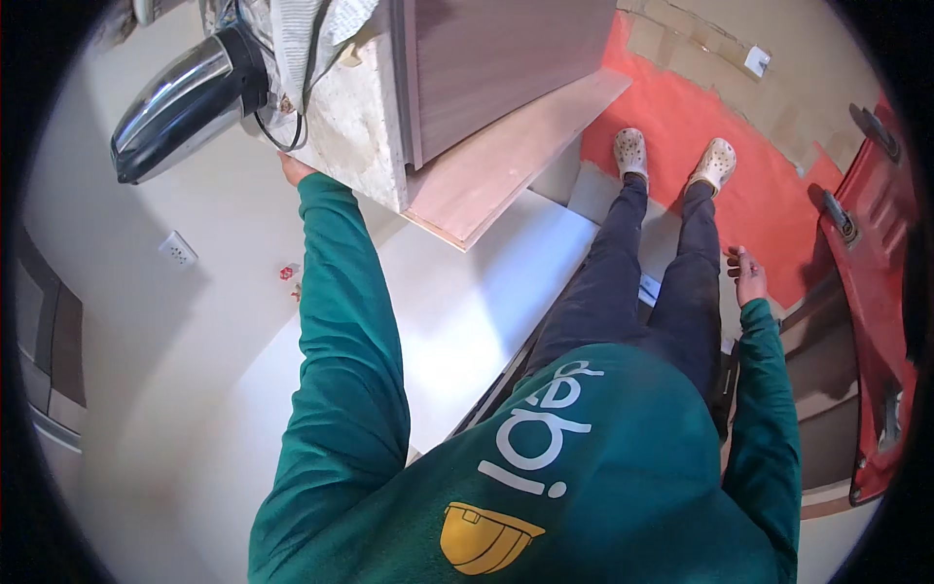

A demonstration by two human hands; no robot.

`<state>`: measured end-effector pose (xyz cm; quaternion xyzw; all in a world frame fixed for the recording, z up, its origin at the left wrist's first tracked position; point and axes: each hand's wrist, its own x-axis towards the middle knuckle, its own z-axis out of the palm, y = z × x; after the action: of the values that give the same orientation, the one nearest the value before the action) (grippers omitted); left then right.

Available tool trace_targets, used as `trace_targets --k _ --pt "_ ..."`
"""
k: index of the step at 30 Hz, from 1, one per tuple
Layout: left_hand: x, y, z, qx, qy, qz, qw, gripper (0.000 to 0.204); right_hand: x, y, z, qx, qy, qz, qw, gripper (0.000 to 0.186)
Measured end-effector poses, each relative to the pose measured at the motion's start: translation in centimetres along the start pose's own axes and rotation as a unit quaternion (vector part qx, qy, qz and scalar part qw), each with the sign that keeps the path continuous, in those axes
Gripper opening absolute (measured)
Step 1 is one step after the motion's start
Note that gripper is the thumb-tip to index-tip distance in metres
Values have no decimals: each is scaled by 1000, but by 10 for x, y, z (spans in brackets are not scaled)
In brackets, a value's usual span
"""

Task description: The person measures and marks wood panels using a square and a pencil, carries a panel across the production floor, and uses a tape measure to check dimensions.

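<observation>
My left arm is raised, and my left hand [295, 169] is against the lower edge of a whitish, stained cabinet side [355, 146]. Most of that hand's fingers are hidden behind the edge. The cabinet has a brownish front panel [506, 78] and a pale reddish wooden board [506, 165] along its bottom. On the side panel lies a rounded chrome and black object [185, 102], with a dark cable [305, 127] and crumpled whitish cloth or paper [297, 49] near it. Down at my right side hangs my right hand [747, 275], empty, its fingers loosely bent and apart.
A white panel [457, 292] stretches below the cabinet. Red sheeting [681, 117] covers floor around my beige clogs [715, 164]. To the right stands a red panel with metal fittings [871, 243]. A wall outlet [178, 250] and a red valve handle [288, 273] are at left.
</observation>
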<state>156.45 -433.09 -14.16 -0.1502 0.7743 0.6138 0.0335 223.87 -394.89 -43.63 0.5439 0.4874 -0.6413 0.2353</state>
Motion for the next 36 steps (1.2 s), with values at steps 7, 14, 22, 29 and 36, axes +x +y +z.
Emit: trace_targets --k 7,14,22,29,36 --pt "14 -3 -20 43 -41 -12 998 54 11 19 -30 -11 13 9 1000 55" --pt "43 -27 -61 -17 57 16 998 55 -4 -17 -49 -93 77 -104 987 56" --pt "-6 -59 -83 -33 139 -3 990 50 -34 -70 -42 -177 75 -97 977 53" --pt "-51 -5 -16 -128 167 -69 975 55 -42 -76 36 -121 106 -257 953 36" --pt "-25 -34 -51 -78 147 35 985 76 -147 -269 182 -138 -64 -338 929 31"
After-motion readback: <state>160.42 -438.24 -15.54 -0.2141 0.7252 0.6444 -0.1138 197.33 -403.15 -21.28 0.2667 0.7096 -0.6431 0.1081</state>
